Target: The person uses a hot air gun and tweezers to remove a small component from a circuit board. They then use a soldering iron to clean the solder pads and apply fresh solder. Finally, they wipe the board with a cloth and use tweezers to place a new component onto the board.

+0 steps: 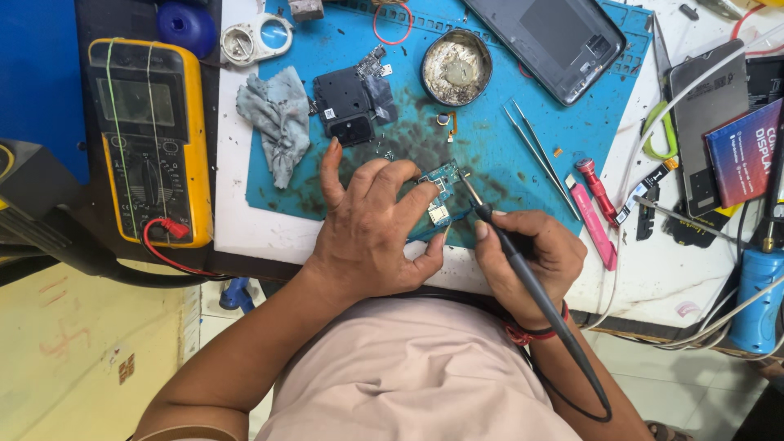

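At the centre of the frame the left hand (pixel 371 233) pinches a small circuit board (pixel 438 196) while the right hand (pixel 531 257) grips a soldering iron (pixel 523 269), whose hot tip could slip onto fingers.

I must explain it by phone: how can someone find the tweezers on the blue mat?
On the blue mat, look right of the round metal tin. The tweezers lie there slanted: two thin silver prongs, unlike the red screwdriver beside them.

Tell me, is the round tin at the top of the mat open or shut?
Open: the round tin has no lid on, and its grimy inside shows.
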